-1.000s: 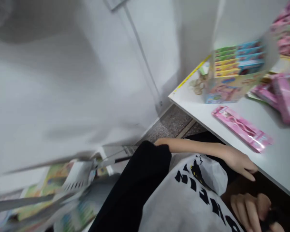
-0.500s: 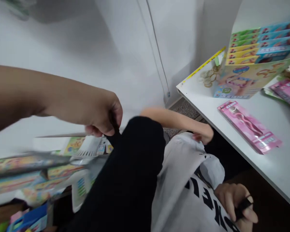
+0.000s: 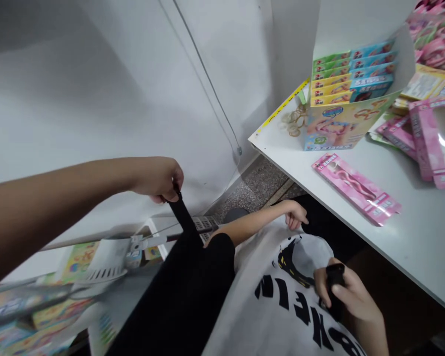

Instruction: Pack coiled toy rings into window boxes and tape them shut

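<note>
My left hand [image 3: 161,179] reaches in from the left, its fingers closed on the end of a black strap [image 3: 183,212]. The strap stretches down to black fabric [image 3: 178,296] at the bottom centre. At the lower right, my right hand [image 3: 356,294] is closed around a black strap-like object [image 3: 333,287], partly hidden by the fingers. That hand is in front of a white printed shirt [image 3: 278,291]. Another person's forearm and hand [image 3: 263,221] lie between my hands, above the shirt.
On the white table [image 3: 426,252] at the right are a pink package [image 3: 356,188], an open display box [image 3: 330,126], more pink packages [image 3: 439,138] and pale rings [image 3: 294,121]. Baskets [image 3: 106,262] and colourful packages stand at the lower left. A cable [image 3: 207,79] runs down the wall.
The view has shifted, and more of the black strap shows below my left hand. My right hand appears higher and further left with its black object. The other person's hand has moved left in view.
</note>
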`<action>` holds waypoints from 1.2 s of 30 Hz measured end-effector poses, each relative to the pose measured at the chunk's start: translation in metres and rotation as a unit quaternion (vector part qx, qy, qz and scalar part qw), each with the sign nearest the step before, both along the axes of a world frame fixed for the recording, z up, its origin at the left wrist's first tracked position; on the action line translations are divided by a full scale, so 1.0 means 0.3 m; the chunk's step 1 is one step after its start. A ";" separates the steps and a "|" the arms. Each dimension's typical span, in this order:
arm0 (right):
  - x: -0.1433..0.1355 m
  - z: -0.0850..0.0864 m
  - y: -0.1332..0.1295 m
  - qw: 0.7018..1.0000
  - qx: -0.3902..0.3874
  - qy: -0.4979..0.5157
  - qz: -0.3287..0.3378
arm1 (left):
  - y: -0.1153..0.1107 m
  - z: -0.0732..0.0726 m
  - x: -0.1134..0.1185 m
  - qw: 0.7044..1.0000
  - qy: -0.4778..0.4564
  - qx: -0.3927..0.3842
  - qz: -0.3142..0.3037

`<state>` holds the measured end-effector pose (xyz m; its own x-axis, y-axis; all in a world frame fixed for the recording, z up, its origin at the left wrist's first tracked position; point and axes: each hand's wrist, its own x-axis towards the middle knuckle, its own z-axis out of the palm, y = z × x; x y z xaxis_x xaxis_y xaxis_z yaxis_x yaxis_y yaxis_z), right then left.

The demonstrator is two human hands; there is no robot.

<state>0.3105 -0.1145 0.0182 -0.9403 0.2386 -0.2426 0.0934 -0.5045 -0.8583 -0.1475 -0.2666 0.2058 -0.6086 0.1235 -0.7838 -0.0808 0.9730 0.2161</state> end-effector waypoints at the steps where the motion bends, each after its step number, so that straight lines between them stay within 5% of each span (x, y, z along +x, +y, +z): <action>1: -0.017 0.007 0.010 1.000 -0.005 0.016 -0.003 | 0.010 -0.011 0.001 1.000 -0.003 0.006 -0.005; 10: 0.020 -0.007 0.011 0.987 -0.088 0.064 -0.118 | 0.213 0.014 0.107 0.973 0.055 -0.086 -0.206; 20: -0.004 0.050 0.082 0.996 -0.019 0.072 0.041 | 0.310 0.011 0.102 0.931 -0.004 -0.119 -0.345; 27: -0.034 0.056 0.117 0.996 -0.022 0.072 0.038 | 0.376 0.018 0.177 0.901 0.033 -0.117 -0.416; 30: -0.013 0.043 0.113 0.998 -0.037 0.042 -0.032 | 0.393 -0.046 0.248 0.918 0.001 -0.060 -0.391; 36: 0.028 0.032 0.071 0.951 -0.084 -0.068 -0.291 | 0.449 -0.329 0.504 0.939 -0.196 0.113 -0.257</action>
